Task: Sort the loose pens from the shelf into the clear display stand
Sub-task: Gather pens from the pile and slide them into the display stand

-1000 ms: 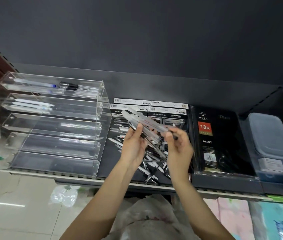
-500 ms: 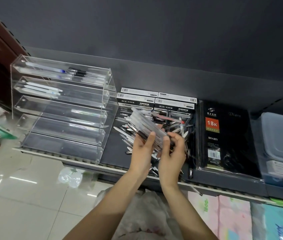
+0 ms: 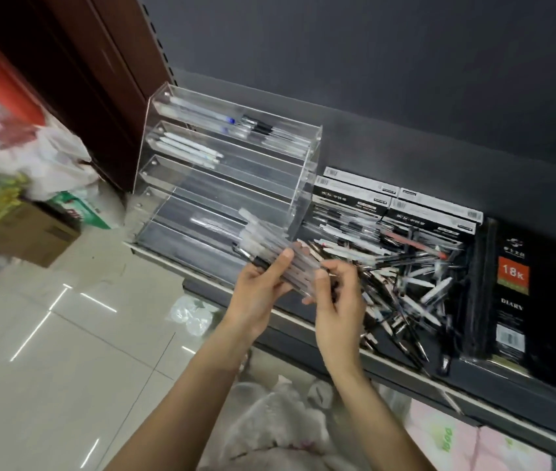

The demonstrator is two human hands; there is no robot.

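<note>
Two hands hold one bunch of clear pens (image 3: 271, 254) over the front edge of the shelf (image 3: 303, 317). Left hand (image 3: 258, 288) wraps its fingers around the bunch. Right hand (image 3: 339, 300) pinches its near end. More loose pens (image 3: 402, 280) lie piled on the shelf, right beside the clear display stand (image 3: 222, 178).

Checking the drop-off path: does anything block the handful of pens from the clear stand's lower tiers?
Nothing visible does. Both the left hand and right hand grip the bundle of clear-barrelled pens right before the clear acrylic tiered display stand, whose lower tiers face them open.
</note>
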